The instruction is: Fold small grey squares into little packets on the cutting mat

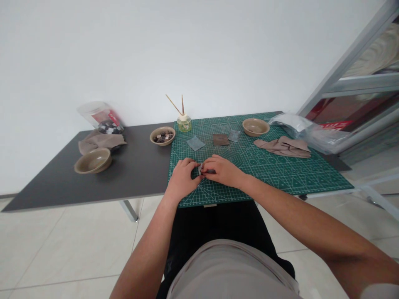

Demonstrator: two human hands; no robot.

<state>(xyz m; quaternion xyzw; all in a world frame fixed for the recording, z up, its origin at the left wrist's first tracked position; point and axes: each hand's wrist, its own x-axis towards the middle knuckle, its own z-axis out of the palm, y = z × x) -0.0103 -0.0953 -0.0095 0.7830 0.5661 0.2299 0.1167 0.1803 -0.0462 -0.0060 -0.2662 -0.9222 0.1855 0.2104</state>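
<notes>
My left hand (183, 177) and my right hand (223, 171) meet over the green cutting mat (264, 170). Between the fingertips of both is a small pale grey piece (200, 169), mostly covered, so its kind is unclear. Thumbs and fingers of each hand are pinched on it. Just beyond my hands lie a pale grey-blue square sheet (195, 143), a brown square sheet (220, 139) and a small crumpled clear-grey piece (234, 135).
A bowl of small dark and light stones (162, 136) and a reed diffuser (184, 121) stand behind. Another bowl (255, 127), a brown cloth (285, 147) and plastic bag (307, 131) lie right. Farther left are a bowl (93, 161), cloth (98, 142) and clear container (102, 116).
</notes>
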